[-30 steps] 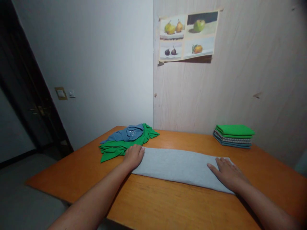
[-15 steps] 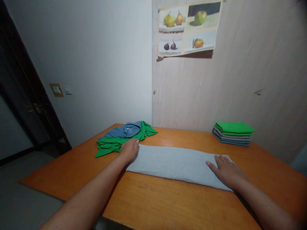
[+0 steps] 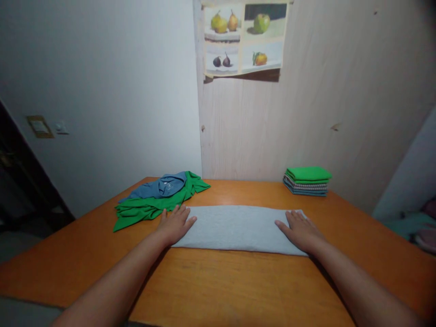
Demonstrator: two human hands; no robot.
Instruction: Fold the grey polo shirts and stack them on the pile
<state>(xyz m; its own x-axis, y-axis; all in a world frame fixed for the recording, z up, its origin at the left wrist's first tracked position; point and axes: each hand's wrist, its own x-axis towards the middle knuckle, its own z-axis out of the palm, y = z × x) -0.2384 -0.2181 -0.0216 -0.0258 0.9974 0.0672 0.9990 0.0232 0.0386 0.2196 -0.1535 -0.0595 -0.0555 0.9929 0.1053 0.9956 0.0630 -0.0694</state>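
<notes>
First inspector: Identify the item.

Second inspector: One long, rectangular band of pale grey, faintly mottled cloth.

First inspector: Condition?

Second inspector: Laid flat and largely smooth, with slight unevenness along the near edge. It appears folded; the number of layers cannot be told. Both ends are partly covered.

First inspector: Pose?

Second inspector: Lengthwise from left to right. The far edge bows slightly; the near edge runs almost straight, and the left end slants.

First inspector: Location?

Second inspector: On the orange-brown wooden table, around its middle, the long near edge set back from the table's front.
</notes>
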